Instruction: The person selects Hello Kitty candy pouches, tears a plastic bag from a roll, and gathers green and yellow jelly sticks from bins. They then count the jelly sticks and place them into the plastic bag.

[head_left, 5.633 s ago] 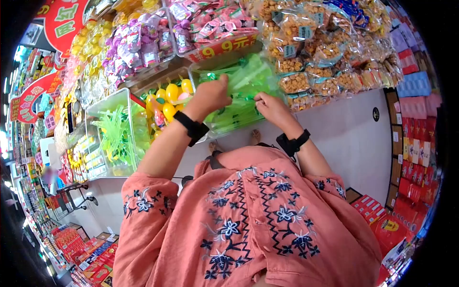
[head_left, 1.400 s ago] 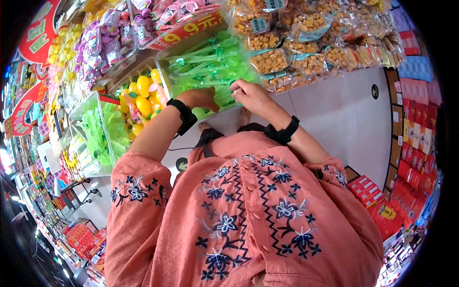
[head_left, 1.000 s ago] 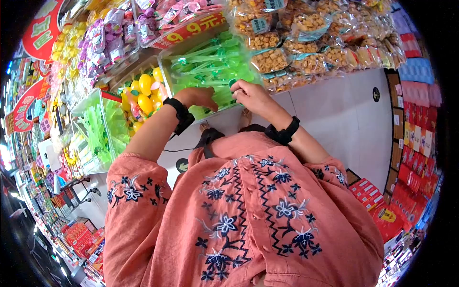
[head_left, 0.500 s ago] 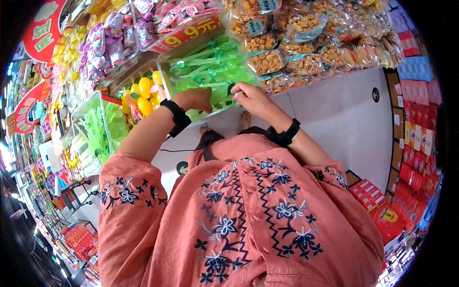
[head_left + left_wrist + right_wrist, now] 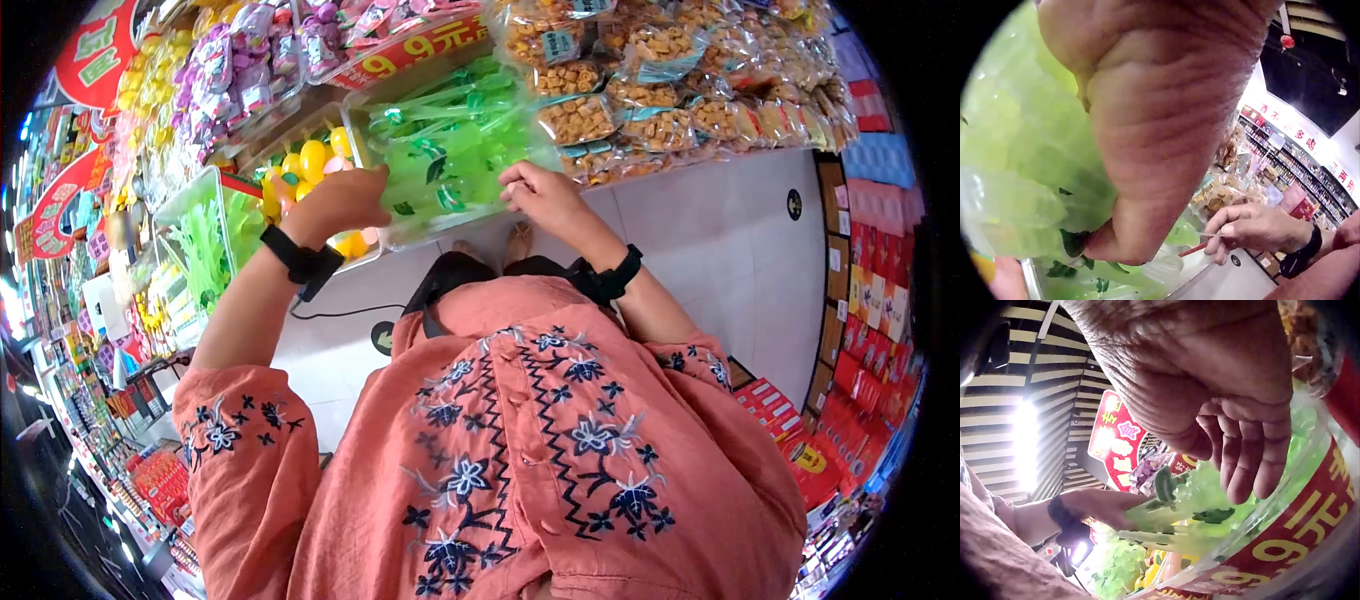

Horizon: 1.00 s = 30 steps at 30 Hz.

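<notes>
Long translucent green packets (image 5: 450, 150) with dark green leaf-shaped pieces fill a clear bin in front of the body. My left hand (image 5: 352, 203) is over the bin's left front corner. In the left wrist view its fingers (image 5: 1113, 244) hold green packets by a dark green leaf-shaped end. The right wrist view shows the left hand (image 5: 1107, 509) gripping a green packet (image 5: 1157, 519) above the bin. My right hand (image 5: 545, 198) is at the bin's right front corner, fingers bent. In the left wrist view, the right hand (image 5: 1260, 230) pinches a thin pale packet end between thumb and finger.
Yellow mango-shaped packets (image 5: 313, 158) sit in the bin on the left, partly behind the left hand. Bagged brown snacks (image 5: 585, 118) are heaped at the right. A red price strip (image 5: 425, 47) runs behind the green bin. A black cable (image 5: 350, 314) hangs from the left wrist.
The left hand has moved left and slightly up, away from the right hand, which stays near the right front corner. Broad green packets with dark leaf-shaped pieces now show between the hands.
</notes>
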Available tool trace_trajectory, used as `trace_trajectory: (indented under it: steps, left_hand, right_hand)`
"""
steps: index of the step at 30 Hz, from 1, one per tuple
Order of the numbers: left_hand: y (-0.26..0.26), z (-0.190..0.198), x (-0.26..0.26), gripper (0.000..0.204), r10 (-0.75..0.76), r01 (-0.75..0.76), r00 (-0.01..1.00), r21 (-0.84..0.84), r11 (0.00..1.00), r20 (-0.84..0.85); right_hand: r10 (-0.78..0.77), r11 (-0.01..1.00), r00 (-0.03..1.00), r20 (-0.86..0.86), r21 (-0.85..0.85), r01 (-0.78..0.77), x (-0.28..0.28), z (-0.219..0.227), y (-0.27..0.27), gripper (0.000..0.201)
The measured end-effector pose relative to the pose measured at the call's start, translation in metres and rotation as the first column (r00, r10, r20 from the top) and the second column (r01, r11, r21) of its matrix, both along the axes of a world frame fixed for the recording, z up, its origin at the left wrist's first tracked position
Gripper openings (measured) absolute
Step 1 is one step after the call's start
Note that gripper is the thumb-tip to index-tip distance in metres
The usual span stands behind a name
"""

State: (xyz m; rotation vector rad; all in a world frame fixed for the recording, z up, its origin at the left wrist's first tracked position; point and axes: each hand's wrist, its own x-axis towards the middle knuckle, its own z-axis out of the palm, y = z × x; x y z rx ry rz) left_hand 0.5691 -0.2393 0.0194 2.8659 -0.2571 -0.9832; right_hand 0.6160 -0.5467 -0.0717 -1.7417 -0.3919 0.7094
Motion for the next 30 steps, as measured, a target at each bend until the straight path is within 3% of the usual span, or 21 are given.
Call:
trace_trajectory:
  steps: [3, 9, 16, 20, 22, 24, 25, 26, 30]
  left_hand:
    - [0.017, 0.009, 0.001, 0.060, 0.081, -0.082, 0.996, -0.009, 0.997, -0.044]
    - [0.034, 0.029, -0.002, 0.063, 0.173, -0.173, 0.985, -0.053, 0.984, 0.002]
    - [0.073, 0.115, -0.049, 0.065, 0.369, -0.363, 0.924, -0.077, 0.929, 0.102]
    - [0.101, 0.163, -0.098, 0.067, 0.562, -0.553, 0.788, -0.112, 0.826, 0.252]
    - [0.135, 0.166, -0.132, 0.066, 0.603, -0.595, 0.709, -0.149, 0.790, 0.366]
    - [0.156, 0.182, -0.157, 0.063, 0.596, -0.633, 0.679, -0.070, 0.771, 0.428]
    - [0.168, 0.187, -0.168, 0.059, 0.717, -0.714, 0.610, -0.158, 0.682, 0.338]
    - [0.180, 0.185, -0.182, 0.052, 0.693, -0.717, 0.585, -0.130, 0.685, 0.421]
    - [0.239, 0.170, -0.233, 0.046, 0.791, -0.807, 0.466, -0.176, 0.564, 0.396]
  right_hand:
    - [0.041, 0.998, 0.964, -0.261, -0.030, -0.051, 0.005, -0.002, 0.006, 0.027]
    - [0.078, 0.990, 0.950, -0.303, -0.092, -0.111, 0.007, -0.004, 0.024, 0.029]
    - [0.094, 0.988, 0.946, -0.310, -0.090, -0.128, 0.007, 0.001, 0.056, 0.030]
    - [0.146, 0.984, 0.940, -0.309, -0.052, -0.170, 0.010, 0.001, 0.075, 0.030]
    - [0.163, 0.980, 0.936, -0.312, -0.059, -0.190, 0.011, 0.004, 0.084, 0.031]
    - [0.190, 0.976, 0.936, -0.296, -0.051, -0.214, 0.013, 0.004, 0.090, 0.030]
    - [0.205, 0.973, 0.936, -0.288, -0.045, -0.226, 0.014, 0.004, 0.094, 0.030]
    - [0.218, 0.969, 0.933, -0.285, -0.055, -0.243, 0.015, 0.003, 0.098, 0.030]
    - [0.251, 0.954, 0.930, -0.269, -0.094, -0.285, 0.014, -0.003, 0.110, 0.028]
